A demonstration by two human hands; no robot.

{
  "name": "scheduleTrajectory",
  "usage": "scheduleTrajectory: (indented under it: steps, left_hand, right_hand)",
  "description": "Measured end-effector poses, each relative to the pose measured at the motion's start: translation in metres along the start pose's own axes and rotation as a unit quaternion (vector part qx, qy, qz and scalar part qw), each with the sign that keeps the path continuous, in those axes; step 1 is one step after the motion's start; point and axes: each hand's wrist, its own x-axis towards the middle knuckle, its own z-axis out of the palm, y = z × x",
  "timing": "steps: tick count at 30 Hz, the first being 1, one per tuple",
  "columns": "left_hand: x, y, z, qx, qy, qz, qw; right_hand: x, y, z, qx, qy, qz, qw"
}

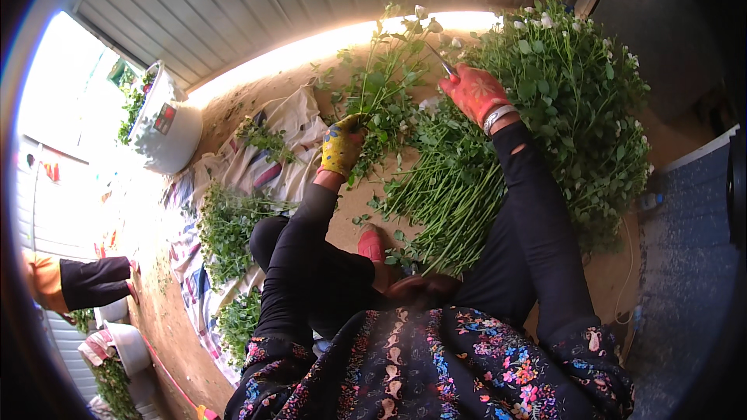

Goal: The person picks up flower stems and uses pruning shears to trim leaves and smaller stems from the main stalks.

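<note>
My left hand [341, 149], in a yellow patterned glove, grips a few leafy green stems [373, 84] topped with white rose-like blooms. Its fingers close around the lower stems. My right hand [477, 93], in a red flower-print glove, holds a red-handled metal cutting tool [448, 67]. The tool's tip points up and left, close to the held blooms; whether its blades are apart I cannot tell. Below my right hand, a thick pile of cut green stems [449, 210] lies between my legs. A large heap of white-flowered stems [560, 81] stands to the right.
A patterned cloth [274, 169] on the ground at left bears leafy bunches [227, 233]. Beyond it are a white tub [169, 134] and another tub [128, 347] with greenery. Another person [87, 283] stands at far left. A blue panel [683, 256] is at right.
</note>
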Motion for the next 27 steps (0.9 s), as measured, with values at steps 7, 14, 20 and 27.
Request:
scheduleTrajectory:
  steps: [7,14,20,27]
  left_hand:
    - [0.001,-0.018,0.005,0.107,0.018,0.105,0.989]
    - [-0.002,-0.005,0.001,0.086,0.041,0.076,0.993]
    - [-0.005,0.003,0.000,0.130,0.066,0.098,0.984]
    - [-0.005,0.000,0.002,0.164,0.061,0.115,0.978]
  right_hand:
    - [0.008,0.004,0.007,0.051,-0.008,0.011,0.999]
    - [0.003,0.001,0.000,-0.004,-0.007,-0.002,1.000]
    - [0.002,0.003,0.000,-0.034,-0.005,0.015,0.999]
    - [-0.001,-0.003,-0.006,-0.053,-0.002,0.028,0.998]
